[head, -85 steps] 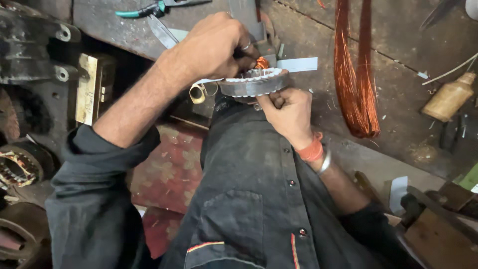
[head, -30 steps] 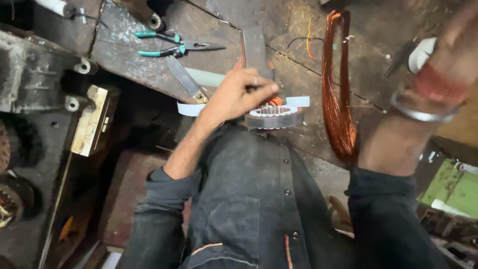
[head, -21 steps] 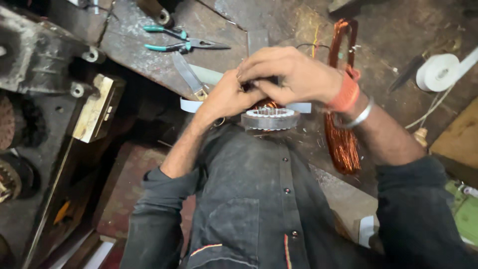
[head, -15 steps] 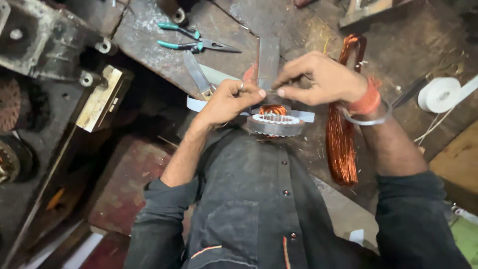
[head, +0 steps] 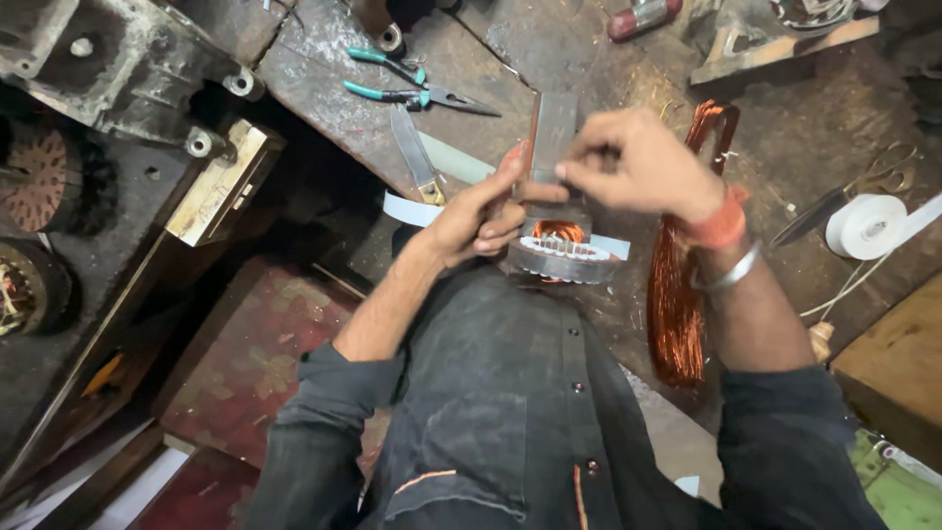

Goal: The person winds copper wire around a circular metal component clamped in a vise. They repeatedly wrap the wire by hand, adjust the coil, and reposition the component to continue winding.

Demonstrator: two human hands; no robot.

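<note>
Worn, stained metal workbench (head: 589, 59), dark and scratched, scattered with fine copper scraps; viewed from above, over a dark button-up shirt. At the near edge of the bench, against the body: toothed stator core (head: 564, 260), ring-shaped, pale metal, copper winding visible inside it.

Left hand (head: 481, 211) curled just beside the core's left rim, fingers bent, thumb up against a flat grey strip (head: 551, 132); right hand (head: 643, 162) above the core, thumb and forefinger pinched narrow on the same strip; strip standing roughly upright over the core. Orange band and metal bangle on the right wrist.

Right of the core: long hank of copper wire (head: 677, 294), laid lengthwise along the bench, touching the right forearm. Farther right: roll of white tape (head: 868, 226), tail trailing off to the frame edge; scissors (head: 863, 191) just beside it; wooden block (head: 898, 358) at the lower right.

Behind the hands: two pairs of teal-handled pliers (head: 412, 83), lying near each other; flat knife blade (head: 417, 157) with brass end; white paper strip (head: 412, 208) under the left wrist.

Left side, below bench level: grey cast motor housing (head: 108, 64); small wooden box (head: 221, 182); finned rotor parts (head: 34, 182) in shadow; red patterned mat (head: 265, 353) on the floor.
</note>
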